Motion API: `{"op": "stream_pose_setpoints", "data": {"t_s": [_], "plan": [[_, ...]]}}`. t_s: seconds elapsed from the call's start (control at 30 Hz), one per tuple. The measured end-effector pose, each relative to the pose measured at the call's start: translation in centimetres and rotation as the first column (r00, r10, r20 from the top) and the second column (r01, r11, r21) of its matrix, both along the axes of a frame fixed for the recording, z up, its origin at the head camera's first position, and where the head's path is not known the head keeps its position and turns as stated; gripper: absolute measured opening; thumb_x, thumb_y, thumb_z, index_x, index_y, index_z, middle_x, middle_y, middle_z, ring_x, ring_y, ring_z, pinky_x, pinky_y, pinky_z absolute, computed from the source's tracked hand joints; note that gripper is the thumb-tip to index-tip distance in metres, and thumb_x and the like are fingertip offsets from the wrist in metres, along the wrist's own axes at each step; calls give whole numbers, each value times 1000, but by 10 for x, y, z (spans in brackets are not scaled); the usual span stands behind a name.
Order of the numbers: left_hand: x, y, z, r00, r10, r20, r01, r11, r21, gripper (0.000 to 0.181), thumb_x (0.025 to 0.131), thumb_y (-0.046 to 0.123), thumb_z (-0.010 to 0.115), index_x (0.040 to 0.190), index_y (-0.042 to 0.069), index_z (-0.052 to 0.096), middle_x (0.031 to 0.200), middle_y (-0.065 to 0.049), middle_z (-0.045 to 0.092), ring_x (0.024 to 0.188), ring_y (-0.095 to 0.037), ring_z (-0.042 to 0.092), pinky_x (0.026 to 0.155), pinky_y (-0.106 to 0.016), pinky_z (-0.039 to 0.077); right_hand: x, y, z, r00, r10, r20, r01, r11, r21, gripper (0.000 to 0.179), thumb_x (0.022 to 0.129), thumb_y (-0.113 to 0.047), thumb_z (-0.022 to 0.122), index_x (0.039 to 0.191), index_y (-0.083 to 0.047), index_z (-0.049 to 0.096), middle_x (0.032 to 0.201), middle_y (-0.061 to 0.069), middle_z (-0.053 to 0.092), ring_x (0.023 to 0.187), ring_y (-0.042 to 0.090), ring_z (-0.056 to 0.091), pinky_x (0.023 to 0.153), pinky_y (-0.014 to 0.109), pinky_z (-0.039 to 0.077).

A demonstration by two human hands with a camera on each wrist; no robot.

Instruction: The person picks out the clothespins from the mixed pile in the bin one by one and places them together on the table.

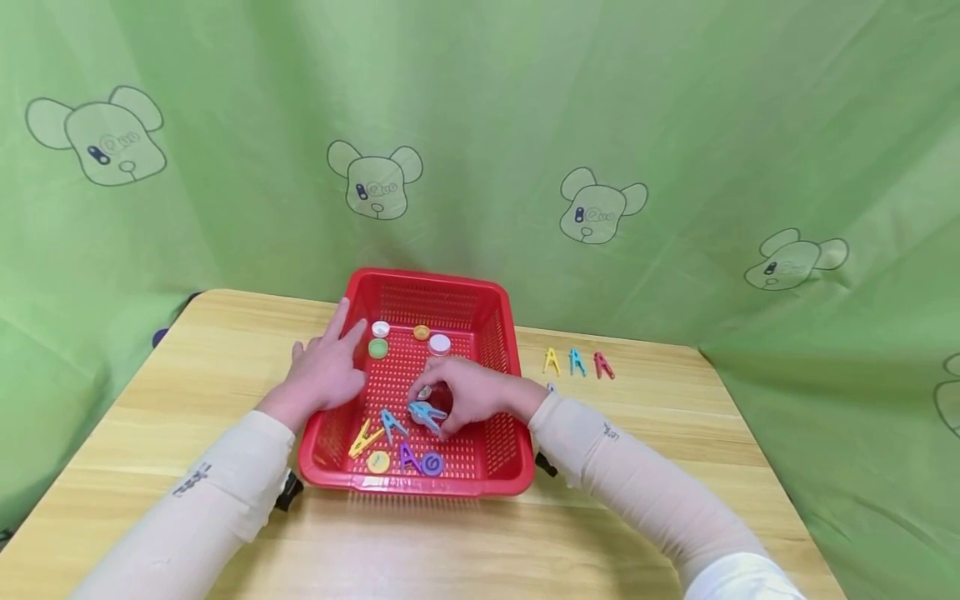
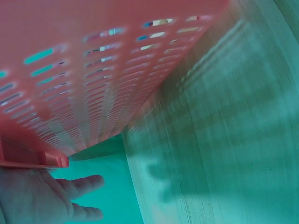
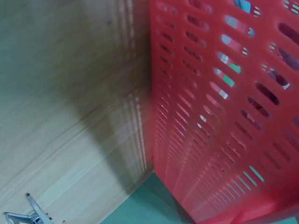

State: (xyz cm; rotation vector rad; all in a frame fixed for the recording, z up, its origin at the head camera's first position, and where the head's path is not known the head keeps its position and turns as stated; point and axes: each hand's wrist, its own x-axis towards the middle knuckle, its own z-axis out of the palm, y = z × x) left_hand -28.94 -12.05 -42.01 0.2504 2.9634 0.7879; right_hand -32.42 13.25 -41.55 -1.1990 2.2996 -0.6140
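A red plastic basket (image 1: pixel 420 485) stands on the wooden table. My left hand (image 1: pixel 326 375) rests on its left rim, fingers fairly straight and spread; in the left wrist view, fingers (image 2: pixel 84 186) reach past the rim. My right hand (image 1: pixel 468 392) reaches inside over the right wall, thumb and fingers curled about a light blue clothespin (image 1: pixel 426 414). Closer to the basket's front lie another blue clothespin (image 1: pixel 392 423), a yellow clothespin (image 1: pixel 364 439) and a purple clothespin (image 1: pixel 408 457). The right wrist view shows the basket wall (image 3: pixel 224 112), which hides the hand.
Outside the basket at right, a yellow clothespin (image 1: pixel 551 361), a blue clothespin (image 1: pixel 577 362) and a red clothespin (image 1: pixel 603 365) lie in a row. Several bottle caps are inside, including a green cap (image 1: pixel 378 348) and a purple cap (image 1: pixel 432 464). A green curtain (image 1: pixel 480 100) hangs behind.
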Motion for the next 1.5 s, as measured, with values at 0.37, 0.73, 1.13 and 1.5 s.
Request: {"op": "stream_pose_setpoints", "data": {"t_s": [0.37,0.73,1.13,1.5], "plan": [[-2,0,-3,1000,-10,-13,9,1000,-20,81,85,15,61,158,5,27,166,-9,-13,126,-59,41,104,-79,9,-3,6,14,999,-40,-21,38,996,-85,56,70,-19,93,121,-18,71,117,2,60,113,28,52,96,42,49],[-1,0,-1,1000,-15,-14,15,1000,-17,80,87,15,61,158,5,27,166,-10,-13,126,-59,41,104,-79,9,-2,17,30,992,-106,-62,97,987,-125,60,70,-26,93,125,-16,70,122,-5,57,118,20,50,91,40,54],[-1,0,-3,1000,-15,-9,15,1000,-15,81,85,14,61,158,5,26,166,-10,-13,126,-60,40,104,-79,8,-4,36,38,981,-171,-87,152,969,-195,55,67,-28,94,117,-23,72,102,-6,58,97,14,52,77,34,54],[0,0,0,1000,-17,-10,17,1000,-4,82,85,13,61,158,5,26,166,-10,-14,126,-60,39,104,-79,8,-6,62,45,967,-228,-115,193,947,-258,55,68,-25,93,118,-23,72,97,0,53,90,37,47,68,39,42]]}}
